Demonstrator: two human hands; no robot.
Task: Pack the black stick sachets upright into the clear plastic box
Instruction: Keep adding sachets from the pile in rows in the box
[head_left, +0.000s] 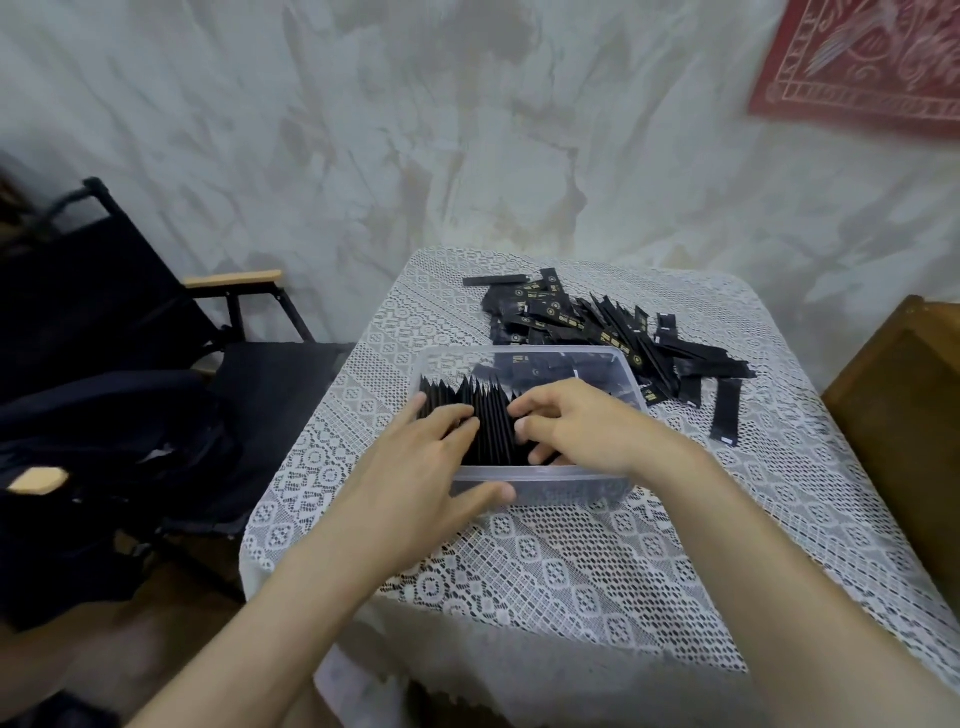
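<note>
Lace tablecloth (571, 571) carries the clear plastic box (561, 488). Inside it, black stick sachets (493, 423) stand on end, long axes vertical. The left hand (415, 467) lies flat on their tops. The right hand (582, 426) curls among them with its fingertips hidden, so its grip is unclear. Loose sachets (571, 317) lie flat behind the box.

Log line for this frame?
left hand: fingers flat on upright sachets, thumb on box front | right hand: fingers curled among sachets, grip unclear | loose pile: behind box
</note>
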